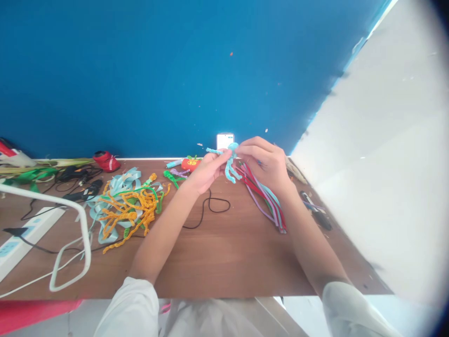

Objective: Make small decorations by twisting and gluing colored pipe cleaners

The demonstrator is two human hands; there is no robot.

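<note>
Above the table's far edge, both hands hold up a light-blue pipe-cleaner figure with a round head and several twisted limbs. My left hand pinches its body from the left, thumb on top. At the head and upper right side, my right hand has its fingers closed on the same figure; the exact grip is partly hidden. Below my right hand lies a bundle of loose pipe cleaners in red, purple and light blue. A lit phone leans upright against the wall just behind the figure.
On the left are a tangle of orange pipe cleaners and pale-blue ribbon, a white power strip, a white frame and a red small shoe-like item. A black cable crosses the table. A dark cutter-like tool lies right.
</note>
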